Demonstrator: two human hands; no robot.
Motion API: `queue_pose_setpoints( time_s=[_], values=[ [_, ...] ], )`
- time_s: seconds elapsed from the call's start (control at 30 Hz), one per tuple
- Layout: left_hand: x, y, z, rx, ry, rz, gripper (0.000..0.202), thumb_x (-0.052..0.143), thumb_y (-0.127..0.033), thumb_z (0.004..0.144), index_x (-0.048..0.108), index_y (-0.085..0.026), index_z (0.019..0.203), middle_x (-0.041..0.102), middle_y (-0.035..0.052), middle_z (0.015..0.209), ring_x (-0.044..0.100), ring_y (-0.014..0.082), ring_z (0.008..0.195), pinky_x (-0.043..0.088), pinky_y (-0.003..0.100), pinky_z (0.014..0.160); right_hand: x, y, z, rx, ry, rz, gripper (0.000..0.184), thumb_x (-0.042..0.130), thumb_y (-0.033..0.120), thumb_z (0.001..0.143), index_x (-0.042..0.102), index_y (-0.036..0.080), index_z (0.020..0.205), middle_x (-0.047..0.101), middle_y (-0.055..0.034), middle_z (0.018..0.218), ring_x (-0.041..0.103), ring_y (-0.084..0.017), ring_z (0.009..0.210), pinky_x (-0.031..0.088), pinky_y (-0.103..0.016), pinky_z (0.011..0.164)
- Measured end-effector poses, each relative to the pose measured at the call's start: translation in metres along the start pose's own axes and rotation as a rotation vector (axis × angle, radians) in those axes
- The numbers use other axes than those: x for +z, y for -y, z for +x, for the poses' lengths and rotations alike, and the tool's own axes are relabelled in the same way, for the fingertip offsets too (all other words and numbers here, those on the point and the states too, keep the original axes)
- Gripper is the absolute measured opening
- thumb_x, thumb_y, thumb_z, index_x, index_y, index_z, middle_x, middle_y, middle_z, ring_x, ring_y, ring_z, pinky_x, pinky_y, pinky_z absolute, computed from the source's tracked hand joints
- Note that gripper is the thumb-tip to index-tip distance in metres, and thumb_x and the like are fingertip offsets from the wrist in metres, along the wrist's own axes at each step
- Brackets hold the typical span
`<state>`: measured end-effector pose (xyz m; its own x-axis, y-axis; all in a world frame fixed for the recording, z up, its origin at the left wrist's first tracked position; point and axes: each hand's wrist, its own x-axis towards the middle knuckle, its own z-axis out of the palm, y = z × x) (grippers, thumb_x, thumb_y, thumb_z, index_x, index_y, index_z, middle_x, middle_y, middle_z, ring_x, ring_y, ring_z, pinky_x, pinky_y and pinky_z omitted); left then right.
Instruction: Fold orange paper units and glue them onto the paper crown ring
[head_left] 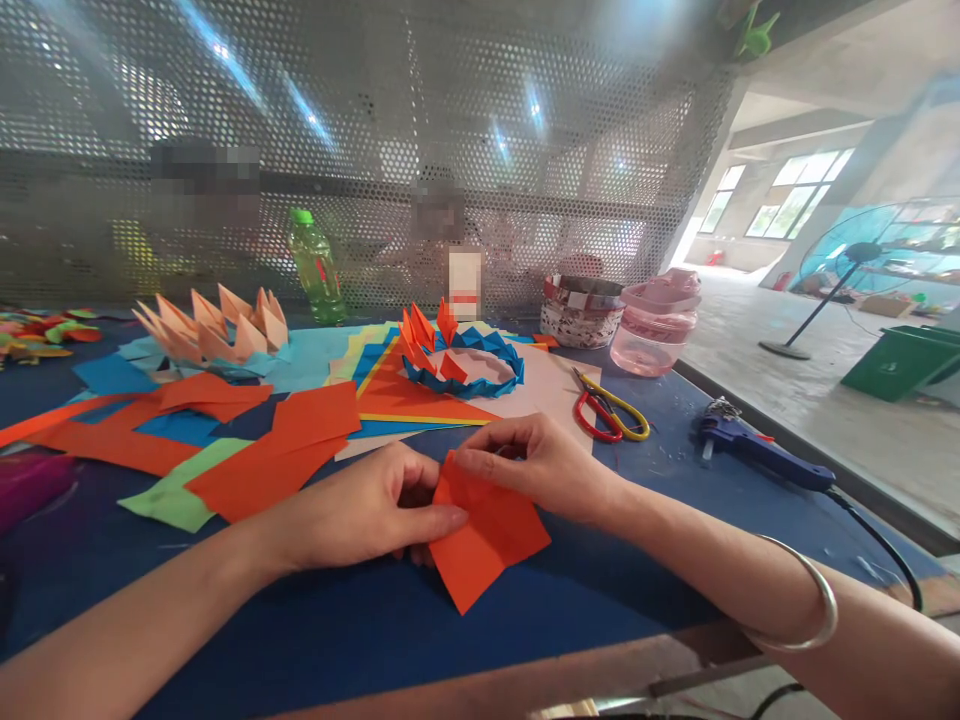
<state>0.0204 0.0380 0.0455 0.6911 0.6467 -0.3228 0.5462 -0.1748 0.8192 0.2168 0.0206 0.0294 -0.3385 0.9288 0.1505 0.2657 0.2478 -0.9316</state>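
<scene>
A folded sheet of orange paper (pixel 487 535) sits over the front of the blue table cover (pixel 480 630), pinched between both hands. My left hand (pixel 360 510) grips its left edge, with the thumb lying across the fold. My right hand (pixel 532 465) holds its top edge from above, fingertips curled over. Loose orange sheets (pixel 262 470) and a green strip (pixel 180 500) lie just left of my left hand. Beyond my hands stands a blue-and-orange folded paper crown (pixel 461 365). Red-and-yellow-handled scissors (pixel 607 418) and a blue glue gun (pixel 757 450) lie to the right.
A peach folded paper crown (pixel 217 330) and paper scraps (pixel 37 340) lie at the far left. A green-capped bottle (pixel 316 268), a paper-covered container (pixel 581 310) and a pink plastic tub (pixel 654 325) stand along a perforated metal screen (pixel 525 130). People sit behind it.
</scene>
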Motion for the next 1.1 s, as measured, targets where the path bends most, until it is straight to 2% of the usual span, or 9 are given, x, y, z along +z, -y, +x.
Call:
queue_pose_setpoints(
  time_s=[0.27, 0.37, 0.5, 0.63, 0.83, 0.97, 1.1],
  values=[
    [0.004, 0.000, -0.001, 0.030, -0.052, -0.011, 0.024, 0.060, -0.034, 0.082, 0.061, -0.020, 0.062, 0.058, -0.0039, 0.055, 0.054, 0.0109, 0.051, 0.039, 0.018, 0.048, 0.007, -0.002, 0.000, -0.053, -0.035, 0.078, 0.021, 0.072, 0.038, 0.076, 0.071, 0.017, 0.074, 0.067, 0.0011, 0.070, 0.051, -0.009, 0.060, 0.040, -0.023, 0.057],
    [0.004, 0.001, -0.001, 0.027, -0.065, -0.058, 0.020, 0.065, -0.039, 0.079, 0.066, -0.020, 0.071, 0.059, -0.0038, 0.059, 0.055, 0.0115, 0.052, 0.040, 0.018, 0.047, 0.008, -0.003, 0.000, -0.052, -0.065, 0.092, 0.019, 0.071, 0.035, 0.076, 0.070, 0.017, 0.072, 0.066, 0.0012, 0.068, 0.050, -0.009, 0.059, 0.039, -0.023, 0.056],
    [0.004, 0.002, 0.002, 0.069, -0.173, -0.081, 0.026, 0.064, -0.047, 0.081, 0.070, -0.022, 0.087, 0.061, -0.0031, 0.070, 0.053, 0.0104, 0.051, 0.042, 0.018, 0.046, 0.008, -0.004, 0.000, -0.049, -0.119, 0.133, 0.021, 0.069, 0.036, 0.078, 0.068, 0.016, 0.070, 0.063, 0.0013, 0.066, 0.049, -0.009, 0.058, 0.037, -0.023, 0.054],
    [0.004, 0.003, 0.003, 0.118, -0.249, -0.017, 0.034, 0.055, -0.050, 0.086, 0.070, -0.020, 0.078, 0.055, -0.0036, 0.064, 0.050, 0.0091, 0.047, 0.040, 0.020, 0.047, 0.007, -0.003, 0.000, -0.057, -0.142, 0.121, 0.020, 0.069, 0.034, 0.079, 0.067, 0.016, 0.072, 0.062, 0.0013, 0.068, 0.049, -0.009, 0.061, 0.036, -0.023, 0.055],
    [0.004, 0.006, 0.005, 0.108, -0.204, -0.046, 0.031, 0.057, -0.047, 0.085, 0.068, -0.020, 0.075, 0.055, -0.0025, 0.064, 0.051, 0.0127, 0.055, 0.043, 0.022, 0.051, 0.008, -0.003, 0.001, -0.075, -0.116, 0.132, 0.017, 0.067, 0.033, 0.080, 0.067, 0.016, 0.076, 0.063, 0.0017, 0.071, 0.051, -0.009, 0.063, 0.038, -0.023, 0.058],
    [0.006, 0.008, 0.006, 0.127, -0.238, -0.024, 0.035, 0.058, -0.042, 0.084, 0.055, -0.019, 0.058, 0.042, -0.0041, 0.056, 0.040, 0.0114, 0.053, 0.031, 0.022, 0.049, 0.008, -0.003, -0.001, -0.069, -0.138, 0.071, 0.018, 0.066, 0.033, 0.081, 0.068, 0.016, 0.073, 0.062, 0.0027, 0.066, 0.044, -0.008, 0.056, 0.034, -0.023, 0.054],
    [0.007, 0.010, 0.007, 0.138, -0.247, -0.054, 0.035, 0.058, -0.041, 0.084, 0.056, -0.019, 0.058, 0.039, -0.0039, 0.056, 0.035, 0.0116, 0.055, 0.027, 0.024, 0.051, 0.008, 0.001, -0.005, -0.100, -0.180, 0.046, 0.020, 0.065, 0.032, 0.082, 0.068, 0.016, 0.071, 0.064, 0.0010, 0.068, 0.050, -0.011, 0.063, 0.038, -0.025, 0.060]
  ],
)
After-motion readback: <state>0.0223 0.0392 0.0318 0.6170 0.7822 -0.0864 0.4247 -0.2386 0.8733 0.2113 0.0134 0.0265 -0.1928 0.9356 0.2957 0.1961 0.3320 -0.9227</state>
